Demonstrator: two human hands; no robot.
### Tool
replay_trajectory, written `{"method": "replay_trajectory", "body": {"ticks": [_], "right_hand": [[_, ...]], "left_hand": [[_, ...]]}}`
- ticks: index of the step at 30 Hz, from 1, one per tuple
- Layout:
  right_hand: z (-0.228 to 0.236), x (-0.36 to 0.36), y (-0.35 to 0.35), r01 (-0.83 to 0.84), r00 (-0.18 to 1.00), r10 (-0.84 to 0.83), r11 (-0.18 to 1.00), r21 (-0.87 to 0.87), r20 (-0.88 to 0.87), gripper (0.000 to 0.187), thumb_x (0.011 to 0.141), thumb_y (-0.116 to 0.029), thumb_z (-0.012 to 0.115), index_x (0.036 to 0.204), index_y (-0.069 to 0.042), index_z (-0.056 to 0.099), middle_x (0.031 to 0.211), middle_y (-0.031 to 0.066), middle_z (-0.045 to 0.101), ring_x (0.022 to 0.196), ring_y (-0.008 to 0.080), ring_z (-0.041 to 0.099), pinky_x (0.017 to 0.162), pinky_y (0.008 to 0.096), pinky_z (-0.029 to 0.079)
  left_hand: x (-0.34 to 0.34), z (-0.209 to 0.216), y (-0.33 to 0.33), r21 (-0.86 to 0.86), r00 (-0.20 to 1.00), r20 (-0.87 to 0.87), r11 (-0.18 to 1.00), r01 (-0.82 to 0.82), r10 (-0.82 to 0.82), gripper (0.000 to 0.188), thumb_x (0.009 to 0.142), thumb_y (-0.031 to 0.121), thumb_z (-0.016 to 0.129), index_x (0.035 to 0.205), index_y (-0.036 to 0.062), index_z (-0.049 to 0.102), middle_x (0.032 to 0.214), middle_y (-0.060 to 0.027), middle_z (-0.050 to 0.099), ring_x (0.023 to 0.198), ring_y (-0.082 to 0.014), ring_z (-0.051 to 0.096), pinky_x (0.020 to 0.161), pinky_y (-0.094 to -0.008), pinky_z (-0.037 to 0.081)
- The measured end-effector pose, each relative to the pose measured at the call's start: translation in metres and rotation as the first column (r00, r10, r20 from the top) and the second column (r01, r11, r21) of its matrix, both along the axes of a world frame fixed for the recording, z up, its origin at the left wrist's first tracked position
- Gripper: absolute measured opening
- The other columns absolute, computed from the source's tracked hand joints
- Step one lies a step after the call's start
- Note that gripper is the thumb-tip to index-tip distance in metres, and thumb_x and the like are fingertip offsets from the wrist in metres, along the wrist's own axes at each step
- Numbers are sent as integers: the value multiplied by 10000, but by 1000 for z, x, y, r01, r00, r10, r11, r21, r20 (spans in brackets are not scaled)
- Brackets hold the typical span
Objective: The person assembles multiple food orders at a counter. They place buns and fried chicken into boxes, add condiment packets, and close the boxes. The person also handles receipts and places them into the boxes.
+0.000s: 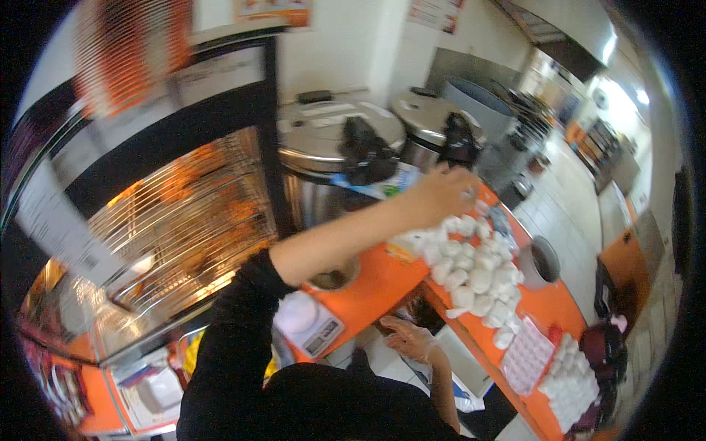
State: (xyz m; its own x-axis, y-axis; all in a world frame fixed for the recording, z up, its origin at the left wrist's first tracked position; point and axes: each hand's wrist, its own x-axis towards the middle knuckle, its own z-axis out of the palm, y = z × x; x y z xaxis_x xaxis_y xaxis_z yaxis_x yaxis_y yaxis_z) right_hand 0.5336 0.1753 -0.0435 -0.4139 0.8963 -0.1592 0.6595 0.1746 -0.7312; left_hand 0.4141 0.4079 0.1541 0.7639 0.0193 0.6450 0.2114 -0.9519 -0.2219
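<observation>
My left hand [447,197] reaches far across the orange counter [382,275], its arm in a pushed-up black sleeve. It is over the far end of a heap of small white bundles [478,275], near a black plastic bag [457,140]. Its fingers are blurred and partly turned away, so any held object cannot be made out. Low beside the counter's inner edge, my right hand [412,341] wears a clear thin glove. Its fingers are stretched out with nothing in them.
A glass cabinet [268,147] with lit racks of orange-brown food stands left. Lidded metal pots [338,121] are behind the counter. A kitchen scale [320,338], a metal bowl [342,279], a grey tub [540,261], a pink tray [528,356] and white stacked pieces [570,382] sit on the counter.
</observation>
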Motion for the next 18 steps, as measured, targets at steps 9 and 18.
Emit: {"method": "replay_trajectory", "body": {"ticks": [9, 18], "right_hand": [[86, 136, 116, -58, 998, 55, 992, -116, -33, 523, 953, -392, 583, 1393, -124, 494, 1394, 123, 518, 1246, 308, 516, 1066, 404, 413], [149, 250, 276, -44, 872, -288, 760, 649, 395, 288, 892, -316, 604, 1095, -113, 631, 1062, 95, 640, 881, 335, 617, 749, 451, 495]], "left_hand": [[187, -59, 231, 546, 859, -242, 795, -264, 452, 419, 886, 273, 550, 1299, 201, 558, 1473, -17, 424, 1433, -248, 280, 1152, -571, 221], [221, 20, 296, 392, 743, -668, 870, 299, 45, 545, 735, 411, 705, 1247, 252, 604, 1409, -40, 479, 1380, -270, 349, 1123, -636, 204]]}}
